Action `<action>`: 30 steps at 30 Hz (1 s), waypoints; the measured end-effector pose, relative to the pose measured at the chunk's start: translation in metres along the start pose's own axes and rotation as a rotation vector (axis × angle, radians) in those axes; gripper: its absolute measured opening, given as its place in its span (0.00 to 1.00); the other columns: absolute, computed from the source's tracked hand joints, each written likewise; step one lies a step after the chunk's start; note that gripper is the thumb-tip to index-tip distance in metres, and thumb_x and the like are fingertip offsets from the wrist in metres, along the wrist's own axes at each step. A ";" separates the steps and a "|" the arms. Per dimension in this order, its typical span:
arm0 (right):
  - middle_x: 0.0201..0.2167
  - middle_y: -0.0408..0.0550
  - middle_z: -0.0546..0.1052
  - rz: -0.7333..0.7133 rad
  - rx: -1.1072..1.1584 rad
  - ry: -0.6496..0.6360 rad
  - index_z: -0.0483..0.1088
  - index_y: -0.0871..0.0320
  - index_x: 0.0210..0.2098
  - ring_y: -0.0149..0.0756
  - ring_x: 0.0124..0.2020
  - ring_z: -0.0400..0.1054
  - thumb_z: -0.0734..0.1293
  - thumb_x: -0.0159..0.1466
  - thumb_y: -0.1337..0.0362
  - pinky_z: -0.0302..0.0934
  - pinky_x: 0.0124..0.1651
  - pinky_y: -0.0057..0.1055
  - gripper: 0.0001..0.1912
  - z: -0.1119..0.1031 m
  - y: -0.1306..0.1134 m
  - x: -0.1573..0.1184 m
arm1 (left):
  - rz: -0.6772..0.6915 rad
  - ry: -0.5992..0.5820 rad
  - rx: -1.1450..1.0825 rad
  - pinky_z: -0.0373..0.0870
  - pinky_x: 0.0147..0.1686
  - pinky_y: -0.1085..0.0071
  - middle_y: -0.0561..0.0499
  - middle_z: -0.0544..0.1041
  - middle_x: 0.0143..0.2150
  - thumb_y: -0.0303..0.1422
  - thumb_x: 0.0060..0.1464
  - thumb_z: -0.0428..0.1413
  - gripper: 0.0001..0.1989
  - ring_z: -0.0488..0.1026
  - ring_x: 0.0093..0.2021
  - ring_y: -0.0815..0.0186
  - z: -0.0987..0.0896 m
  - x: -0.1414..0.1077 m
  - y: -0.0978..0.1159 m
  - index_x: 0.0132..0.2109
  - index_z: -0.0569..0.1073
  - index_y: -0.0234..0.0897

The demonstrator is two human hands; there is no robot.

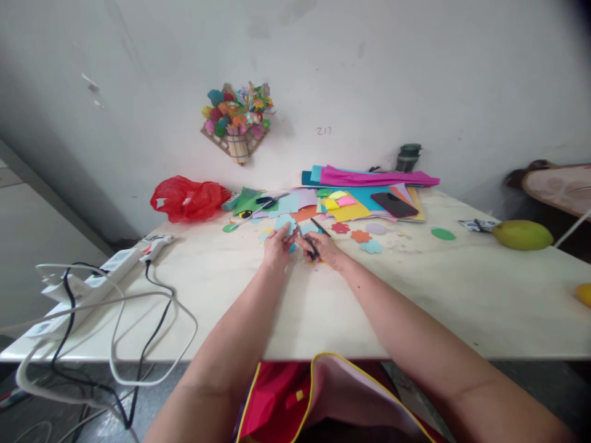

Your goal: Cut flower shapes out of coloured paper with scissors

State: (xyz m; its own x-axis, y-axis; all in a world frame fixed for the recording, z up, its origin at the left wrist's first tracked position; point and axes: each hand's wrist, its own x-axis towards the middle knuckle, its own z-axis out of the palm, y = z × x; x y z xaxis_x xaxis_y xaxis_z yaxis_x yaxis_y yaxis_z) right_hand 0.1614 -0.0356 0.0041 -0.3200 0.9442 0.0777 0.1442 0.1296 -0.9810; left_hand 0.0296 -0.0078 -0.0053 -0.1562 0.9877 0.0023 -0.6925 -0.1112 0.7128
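Observation:
Between the thumb and fingers of my left hand (277, 243) is a light blue paper flower (285, 223). My right hand (322, 247) is closed around the dark handles of a pair of scissors (312, 247), whose blades point up and left beside the flower's edge. Whether the blades touch the paper is too small to tell. A black pen (322, 228) lies just beyond my right hand. Cut paper flowers lie to its right: a red one (340, 227), an orange one (361, 236) and a light blue one (370, 246). More coloured paper pieces sit partly hidden under my hands.
Coloured sheets (355, 197) and a dark phone (394, 204) lie at the back. A second pair of scissors (272, 201) and a red plastic bag (189, 198) are back left. A power strip (92, 289) with loose cables occupies the left edge. A yellow-green fruit (522, 235) rests at right.

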 end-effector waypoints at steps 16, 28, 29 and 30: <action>0.17 0.38 0.66 -0.001 -0.003 -0.009 0.64 0.58 0.30 0.26 0.15 0.60 0.67 0.54 0.54 0.50 0.16 0.22 0.14 0.001 -0.001 0.000 | -0.006 0.028 -0.019 0.71 0.29 0.77 0.48 0.78 0.28 0.24 0.43 0.60 0.06 0.76 0.28 0.68 0.003 -0.003 -0.001 0.32 0.72 0.32; 0.17 0.38 0.66 -0.016 -0.007 -0.005 0.64 0.58 0.30 0.26 0.16 0.60 0.67 0.54 0.53 0.50 0.16 0.22 0.15 0.001 0.002 0.003 | 0.001 0.047 -0.015 0.70 0.34 0.75 0.48 0.78 0.29 0.24 0.44 0.60 0.05 0.77 0.31 0.66 0.003 -0.003 -0.002 0.32 0.72 0.33; 0.17 0.38 0.66 -0.017 -0.012 -0.005 0.64 0.58 0.30 0.26 0.16 0.60 0.67 0.54 0.53 0.50 0.16 0.22 0.15 0.001 0.002 0.003 | -0.001 0.050 -0.011 0.70 0.34 0.74 0.48 0.78 0.30 0.24 0.44 0.60 0.06 0.77 0.31 0.66 0.003 -0.003 -0.002 0.32 0.72 0.32; 0.17 0.38 0.66 -0.021 -0.015 -0.006 0.64 0.58 0.30 0.26 0.16 0.60 0.67 0.54 0.52 0.50 0.16 0.22 0.15 0.002 0.003 0.003 | -0.001 0.052 -0.009 0.70 0.34 0.74 0.48 0.78 0.30 0.24 0.44 0.60 0.06 0.77 0.32 0.66 0.003 -0.003 -0.002 0.32 0.72 0.32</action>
State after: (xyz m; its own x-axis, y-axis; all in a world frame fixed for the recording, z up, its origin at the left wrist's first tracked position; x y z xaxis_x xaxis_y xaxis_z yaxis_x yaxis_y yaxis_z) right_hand 0.1593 -0.0324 0.0011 -0.3283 0.9396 0.0970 0.1514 0.1537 -0.9764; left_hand 0.0334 -0.0105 -0.0043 -0.1914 0.9809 -0.0347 -0.6989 -0.1114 0.7065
